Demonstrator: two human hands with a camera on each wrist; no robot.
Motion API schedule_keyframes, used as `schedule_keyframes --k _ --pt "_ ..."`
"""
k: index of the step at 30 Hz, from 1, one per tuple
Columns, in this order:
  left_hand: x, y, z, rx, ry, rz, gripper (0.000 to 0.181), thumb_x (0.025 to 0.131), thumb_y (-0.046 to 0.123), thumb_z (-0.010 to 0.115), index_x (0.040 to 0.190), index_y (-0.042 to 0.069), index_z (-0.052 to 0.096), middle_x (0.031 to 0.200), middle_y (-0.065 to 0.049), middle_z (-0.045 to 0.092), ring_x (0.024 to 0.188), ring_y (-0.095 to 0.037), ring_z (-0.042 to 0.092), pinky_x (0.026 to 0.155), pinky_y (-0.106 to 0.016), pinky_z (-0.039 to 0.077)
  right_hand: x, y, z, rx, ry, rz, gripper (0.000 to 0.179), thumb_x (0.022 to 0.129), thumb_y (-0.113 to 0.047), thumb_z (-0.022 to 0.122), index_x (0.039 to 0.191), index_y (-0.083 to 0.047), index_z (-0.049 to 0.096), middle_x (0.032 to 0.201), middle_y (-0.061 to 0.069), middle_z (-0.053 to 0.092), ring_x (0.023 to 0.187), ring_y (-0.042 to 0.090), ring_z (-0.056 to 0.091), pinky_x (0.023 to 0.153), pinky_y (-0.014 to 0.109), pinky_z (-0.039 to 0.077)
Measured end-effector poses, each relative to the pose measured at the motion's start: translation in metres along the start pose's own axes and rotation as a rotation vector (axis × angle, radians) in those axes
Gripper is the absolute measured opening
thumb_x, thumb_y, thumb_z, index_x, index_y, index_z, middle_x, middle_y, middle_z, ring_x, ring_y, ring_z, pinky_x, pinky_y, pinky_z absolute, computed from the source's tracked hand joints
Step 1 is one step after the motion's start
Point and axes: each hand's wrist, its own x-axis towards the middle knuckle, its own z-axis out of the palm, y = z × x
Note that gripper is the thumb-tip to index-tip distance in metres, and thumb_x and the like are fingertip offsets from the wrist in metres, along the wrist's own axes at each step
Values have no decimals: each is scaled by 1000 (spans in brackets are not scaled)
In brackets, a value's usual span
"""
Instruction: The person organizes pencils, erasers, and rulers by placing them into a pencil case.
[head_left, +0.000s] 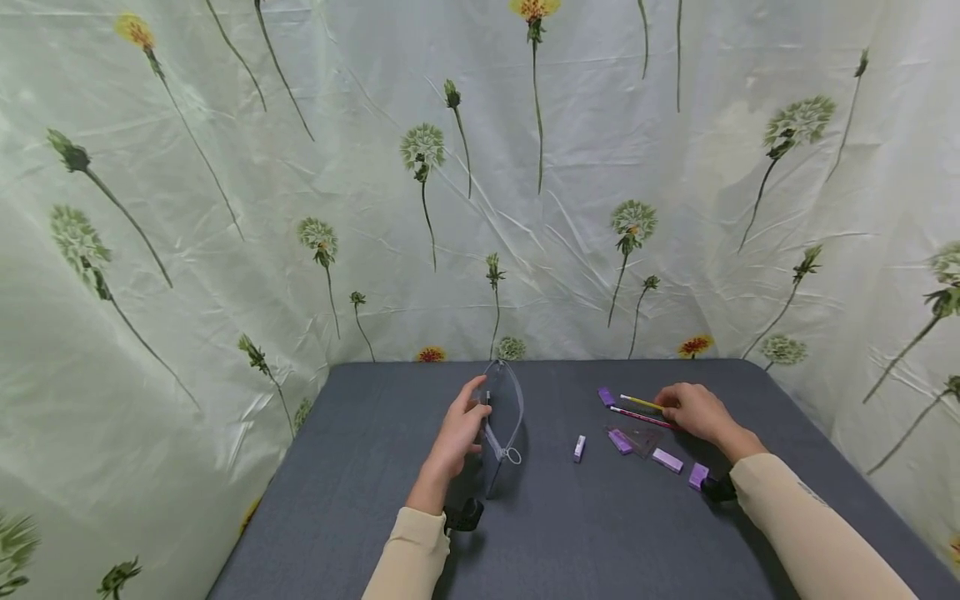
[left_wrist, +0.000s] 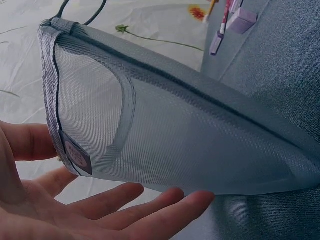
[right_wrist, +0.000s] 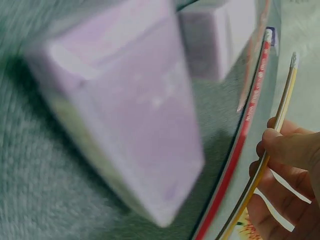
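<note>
The right hand (head_left: pixel 697 410) pinches a yellow pencil (head_left: pixel 637 402) between thumb and fingertips, the grip closed down to the thickness of the shaft. With the hold along its length and both ends sticking out, the pencil could pivot if the pinch loosens. Whether it is fully off the table (head_left: pixel 375 467) is hard to tell from above. A red pencil (head_left: pixel 641 416) lies just beside it, so a sideways sweep could set that one rolling.

The left hand (head_left: pixel 457 423) holds the mesh pouch (head_left: pixel 504 408) by its rim, thumb and index at the edge, the other fingers fairly straight along the side. The pouch stands on the table with its mouth apart; being soft, it could fold or tip if that light hold slips. A long pencil brought in crosswise would likely snag on the rim or the zipper ring (head_left: pixel 513 456).

Farther out, a clear set square (head_left: pixel 645 440) lies near the red pencil, against one of several small purple blocks (head_left: pixel 667 460). The right forearm passes close to the nearest block, and a low sleeve could nudge it.
</note>
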Motion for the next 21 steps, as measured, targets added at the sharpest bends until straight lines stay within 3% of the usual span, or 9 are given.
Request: schedule_keyframes --k 10,21 --pt "0 0 -3 19 -18 -17 55 103 23 52 156 32 39 148 -23 43 96 -34 59 62 -46 55 1 -17 -9 43 39 -24 18 94 -8 68 110 -7 76 98 5 73 88 25 68 74 52 53" --pt "1 -1 -8 18 -72 -35 55 103 32 54 156 35 37 142 -18 47 119 -44 56 68 -55 56 0 -66 -20 208 47 -28 25 97 -15 68 119 -4 71 93 4 71 80 21 66 64 38 53"
